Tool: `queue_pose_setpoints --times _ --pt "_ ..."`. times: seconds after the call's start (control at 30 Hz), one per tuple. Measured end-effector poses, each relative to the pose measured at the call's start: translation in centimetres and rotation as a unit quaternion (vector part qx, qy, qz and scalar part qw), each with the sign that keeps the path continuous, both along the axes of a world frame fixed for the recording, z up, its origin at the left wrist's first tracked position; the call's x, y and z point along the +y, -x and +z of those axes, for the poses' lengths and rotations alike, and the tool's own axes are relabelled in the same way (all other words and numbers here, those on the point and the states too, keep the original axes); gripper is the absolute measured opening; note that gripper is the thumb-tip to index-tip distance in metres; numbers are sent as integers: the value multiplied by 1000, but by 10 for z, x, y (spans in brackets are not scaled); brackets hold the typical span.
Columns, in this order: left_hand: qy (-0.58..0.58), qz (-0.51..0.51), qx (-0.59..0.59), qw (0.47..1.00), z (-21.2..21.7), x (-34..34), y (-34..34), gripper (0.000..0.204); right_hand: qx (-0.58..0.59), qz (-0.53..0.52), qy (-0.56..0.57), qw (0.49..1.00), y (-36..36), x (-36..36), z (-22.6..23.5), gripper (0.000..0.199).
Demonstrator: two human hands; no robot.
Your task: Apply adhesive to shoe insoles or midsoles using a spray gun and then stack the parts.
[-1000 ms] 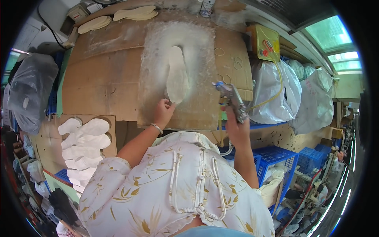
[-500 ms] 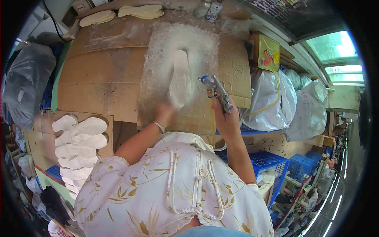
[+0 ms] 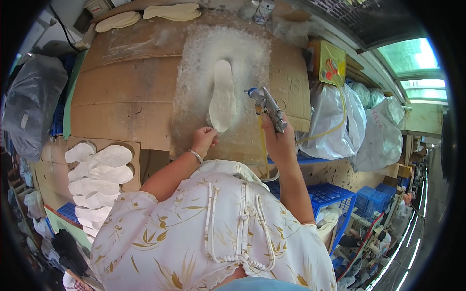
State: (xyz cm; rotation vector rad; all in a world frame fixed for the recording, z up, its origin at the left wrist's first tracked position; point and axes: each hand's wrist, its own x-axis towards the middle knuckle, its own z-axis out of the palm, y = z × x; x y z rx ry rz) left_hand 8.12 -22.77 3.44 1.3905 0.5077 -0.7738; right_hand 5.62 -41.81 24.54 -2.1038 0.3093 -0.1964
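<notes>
On the whitened cardboard (image 3: 194,92) lay a pale insole (image 3: 223,97), its near end just beside the left hand (image 3: 204,140), whose fingers were bunched together; whether they gripped the insole's edge could not be told. The right hand (image 3: 281,141) was wrapped around a metal spray gun (image 3: 273,111), its blue-tipped front facing the insole.

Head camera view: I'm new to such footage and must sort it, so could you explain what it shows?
No robot here: someone in a patterned shirt works bare-handed, filmed from above by a wide camera worn on the head, so straight edges look bent. A pale insole lies on white-dusted cardboard. The left hand is at its near end; whether it touches is hard to tell. The right hand holds a metal spray gun. More insoles lie overlapping at lower left.
</notes>
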Motion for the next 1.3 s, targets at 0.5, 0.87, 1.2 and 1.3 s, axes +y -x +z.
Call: queue_pose_setpoints --times 0.5,0.87,1.2,1.3 --pt "-1 -6 -6 1000 -2 0 1 12 32 -3 16 999 17 0 -5 19" --pt "-10 10 -11 1000 -1 -1 0 13 34 -8 13 999 20 1 -6 21" --pt "-11 9 -8 1000 -1 -1 0 13 93 -19 2 995 31 0 -3 22" --pt "-6 11 -3 1000 0 -1 0 12 69 19 5 997 37 0 -2 22"
